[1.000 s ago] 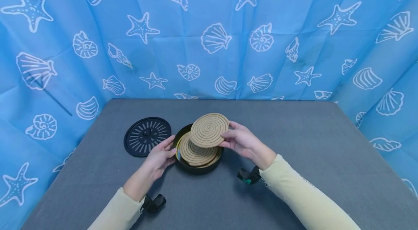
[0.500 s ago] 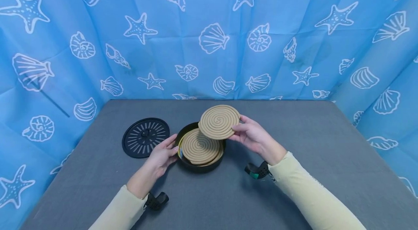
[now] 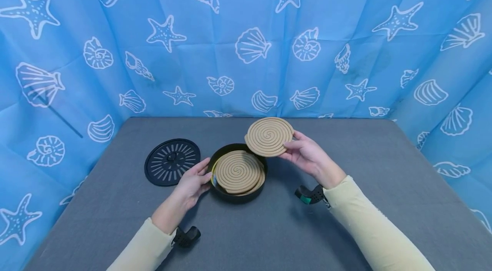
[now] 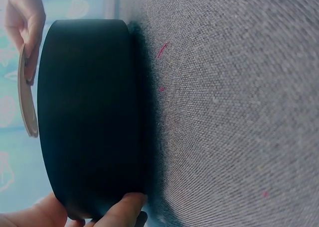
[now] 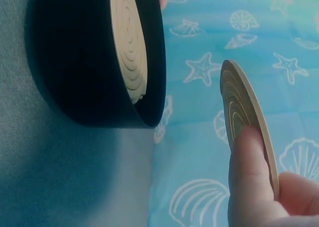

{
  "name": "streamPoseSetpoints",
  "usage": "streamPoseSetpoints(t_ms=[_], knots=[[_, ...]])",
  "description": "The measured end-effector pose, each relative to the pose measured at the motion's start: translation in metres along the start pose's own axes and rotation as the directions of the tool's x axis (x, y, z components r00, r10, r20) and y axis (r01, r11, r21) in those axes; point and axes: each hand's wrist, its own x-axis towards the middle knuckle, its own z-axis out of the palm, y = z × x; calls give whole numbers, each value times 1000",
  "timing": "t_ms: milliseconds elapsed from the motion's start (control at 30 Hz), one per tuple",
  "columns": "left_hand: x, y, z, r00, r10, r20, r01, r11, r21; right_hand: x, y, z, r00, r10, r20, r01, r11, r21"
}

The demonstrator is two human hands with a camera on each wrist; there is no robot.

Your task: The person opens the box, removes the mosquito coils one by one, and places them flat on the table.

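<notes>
My right hand (image 3: 311,155) pinches a flat tan mosquito coil (image 3: 269,136) at its right edge, thumb on the face. This coil is raised above the back right rim of a round black tin (image 3: 230,197), tilted toward me. Inside the tin, more mosquito coils (image 3: 237,172) lie stacked, with a bit of yellow and blue at the left wall. My left hand (image 3: 192,185) holds the tin at its left side; in the left wrist view its fingers sit against the dark wall (image 4: 89,117). The right wrist view shows the raised coil (image 5: 251,107) edge-on, apart from the tin.
A black slotted lid (image 3: 172,164) with a small centre knob lies flat on the grey cloth-covered table (image 3: 246,237), left of the tin. Behind the table hangs a blue curtain (image 3: 215,66) with white shells and starfish. Each wrist bears a black mount (image 3: 310,195).
My right hand has moved the held coil up and to the right, off the stack, uncovering the coils in the tin. My left hand stays at the tin's side.
</notes>
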Motion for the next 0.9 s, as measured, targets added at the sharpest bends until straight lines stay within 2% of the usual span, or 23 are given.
streamPoseSetpoints(t_ms=[233, 533, 900], knots=[[1, 0, 1, 1000, 1, -7, -1, 1000, 11, 3, -5, -6, 1000, -11, -17, 11, 999, 33], [4, -2, 2, 1000, -3, -18, 4, 1000, 26, 8, -8, -13, 997, 1, -81, 2, 999, 40], [3, 0, 2, 1000, -14, -16, 14, 999, 33, 26, -6, -26, 984, 41, -176, -17, 991, 131]])
